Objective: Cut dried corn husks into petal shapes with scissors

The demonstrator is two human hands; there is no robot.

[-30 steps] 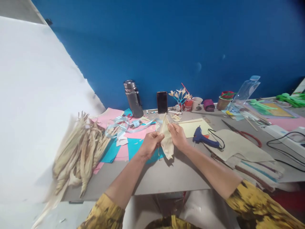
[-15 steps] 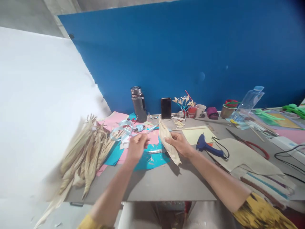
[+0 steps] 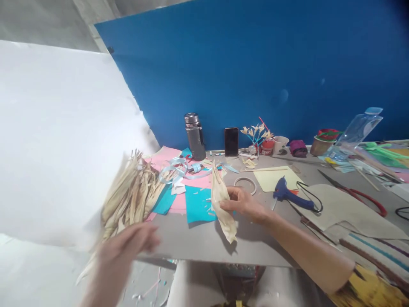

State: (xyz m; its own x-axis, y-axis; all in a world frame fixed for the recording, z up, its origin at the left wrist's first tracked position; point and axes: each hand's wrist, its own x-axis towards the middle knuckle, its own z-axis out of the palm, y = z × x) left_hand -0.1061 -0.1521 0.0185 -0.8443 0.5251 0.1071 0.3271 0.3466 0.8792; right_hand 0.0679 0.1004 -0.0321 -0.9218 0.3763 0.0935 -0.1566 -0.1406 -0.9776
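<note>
My right hand [image 3: 244, 202] pinches a dried corn husk [image 3: 222, 204] between thumb and fingers. The husk is pale and pointed, held over the table in front of the blue paper [image 3: 198, 209]. My left hand [image 3: 134, 238] is blurred by motion at the table's front left, just in front of the pile of corn husks [image 3: 126, 192]; its fingers are too smeared to read. A tape roll [image 3: 245, 185] lies beyond my right hand. The glue gun [image 3: 292, 195] rests to the right of that hand.
Along the back stand a flask [image 3: 195, 138], a phone [image 3: 231, 142], husk flowers [image 3: 255, 134], a paper cup [image 3: 280, 145] and a plastic bottle [image 3: 358, 130]. Red-handled scissors [image 3: 367, 198] lie right. A blue panel [image 3: 223, 72] rises behind the table.
My left hand has moved left and toward me, away from the papers to the front of the husk pile. My right hand keeps its hold on the husk. The view has shifted left.
</note>
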